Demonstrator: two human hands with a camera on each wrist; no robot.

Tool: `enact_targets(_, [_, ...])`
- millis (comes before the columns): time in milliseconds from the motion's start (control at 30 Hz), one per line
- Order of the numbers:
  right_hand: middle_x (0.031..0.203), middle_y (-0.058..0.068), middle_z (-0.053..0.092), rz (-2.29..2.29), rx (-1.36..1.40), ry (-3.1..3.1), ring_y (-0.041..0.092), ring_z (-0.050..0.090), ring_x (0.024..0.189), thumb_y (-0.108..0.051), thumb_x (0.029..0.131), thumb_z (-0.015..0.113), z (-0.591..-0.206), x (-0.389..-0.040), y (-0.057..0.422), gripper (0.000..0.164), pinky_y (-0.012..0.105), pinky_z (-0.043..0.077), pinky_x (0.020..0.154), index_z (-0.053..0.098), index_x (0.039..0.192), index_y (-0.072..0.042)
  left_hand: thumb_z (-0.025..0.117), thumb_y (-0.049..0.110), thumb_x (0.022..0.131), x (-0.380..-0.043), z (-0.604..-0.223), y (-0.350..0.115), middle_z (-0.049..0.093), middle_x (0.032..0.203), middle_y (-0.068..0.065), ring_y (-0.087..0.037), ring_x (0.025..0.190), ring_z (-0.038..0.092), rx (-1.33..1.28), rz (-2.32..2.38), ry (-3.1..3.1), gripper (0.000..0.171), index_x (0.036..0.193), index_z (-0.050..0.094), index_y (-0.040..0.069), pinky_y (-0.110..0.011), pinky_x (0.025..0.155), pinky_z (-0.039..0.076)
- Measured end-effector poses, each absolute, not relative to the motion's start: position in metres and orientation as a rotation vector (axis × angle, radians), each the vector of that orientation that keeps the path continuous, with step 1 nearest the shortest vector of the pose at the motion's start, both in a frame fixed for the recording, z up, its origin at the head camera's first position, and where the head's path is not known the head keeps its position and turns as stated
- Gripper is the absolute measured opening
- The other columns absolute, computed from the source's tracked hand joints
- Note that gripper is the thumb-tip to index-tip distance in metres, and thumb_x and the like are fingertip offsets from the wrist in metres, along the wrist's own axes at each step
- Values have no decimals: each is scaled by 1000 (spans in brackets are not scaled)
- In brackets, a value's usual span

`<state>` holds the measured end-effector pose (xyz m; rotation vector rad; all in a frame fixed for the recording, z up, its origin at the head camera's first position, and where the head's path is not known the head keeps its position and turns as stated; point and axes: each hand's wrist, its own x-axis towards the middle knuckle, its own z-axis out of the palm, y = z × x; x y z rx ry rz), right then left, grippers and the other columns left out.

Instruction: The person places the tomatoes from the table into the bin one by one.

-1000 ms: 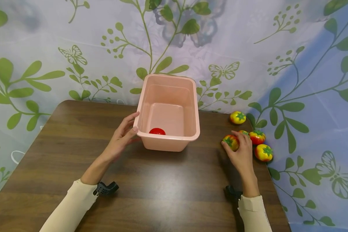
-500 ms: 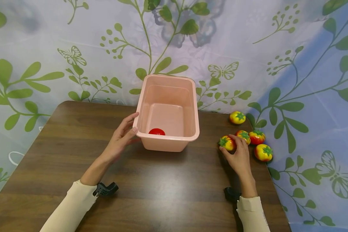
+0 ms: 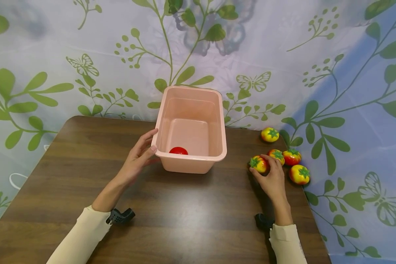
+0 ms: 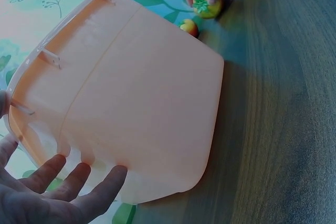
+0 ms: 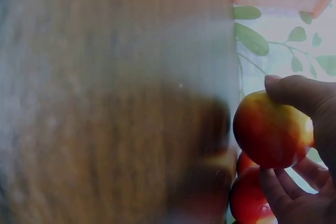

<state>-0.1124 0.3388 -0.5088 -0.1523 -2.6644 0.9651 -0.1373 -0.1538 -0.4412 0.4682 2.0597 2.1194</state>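
Observation:
In the head view, my left hand [image 3: 138, 159] is at the left side of a pink plastic bin [image 3: 192, 165]. Its thumb and index finger touch the rim, and in the left wrist view the other fingers rest, spread and nearly straight, against the outer wall. A red round thing [image 3: 178, 150] lies inside the bin, partly hidden by the near rim. To the right, my right hand [image 3: 273, 180] grips a red-and-yellow toy tomato [image 3: 258, 164] between thumb and fingers. In the right wrist view, this tomato [image 5: 270, 129] is close to the table; whether it touches is unclear.
Beside the right hand are more toy tomatoes: one half behind the fingers [image 3: 277, 156], a redder one [image 3: 292, 157] and a yellow one [image 3: 299, 174]. Another yellow tomato [image 3: 270, 134] sits farther back. A leaf-patterned cloth [image 3: 118, 73] hangs behind and right of the wooden table [image 3: 191, 216].
My right hand has moved slightly left with the tomato in its grip, uncovering the tomato behind it. During the last half second it has barely moved. The left hand and bin keep their places.

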Motion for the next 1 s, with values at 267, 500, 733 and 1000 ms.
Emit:
enact_targets(267, [134, 20, 63, 1022, -146, -2542, 34, 58, 121, -27, 85, 92, -498, -116, 331, 65, 45, 48, 108, 65, 142, -12, 49, 19, 115, -137, -440, -153, 38, 169, -15, -34, 143, 55, 477, 2124, 2058, 58, 170, 32, 29, -63, 109, 56])
enact_targets(500, [130, 14, 66, 1119, -117, -2402, 9, 54, 112, -22, 83, 95, -477, -117, 316, 63, 5, 43, 91, 68, 140, -16, 48, 18, 115, -137, -440, -154, 37, 169, -16, -21, 138, 58, 481, 2124, 2050, 58, 170, 30, 27, -52, 107, 60])
enact_targets(733, [130, 10, 66, 1243, -95, -2252, 0, 61, 112, -15, 82, 94, -451, -118, 291, 62, 5, 49, 93, 69, 139, -19, 48, 19, 115, -136, -440, -153, 38, 169, -14, -22, 139, 57, 477, 2122, 2057, 58, 170, 31, 28, -65, 110, 55])
enact_targets(1000, [134, 24, 59, 1438, 60, -2134, 9, 62, 113, -2, 83, 89, -413, -114, 249, 61, 7, 52, 99, 64, 138, 2, 47, 17, 116, -137, -443, -153, 33, 170, -22, -16, 138, 59, 514, 2155, 2012, 58, 171, 30, 25, -51, 104, 62])
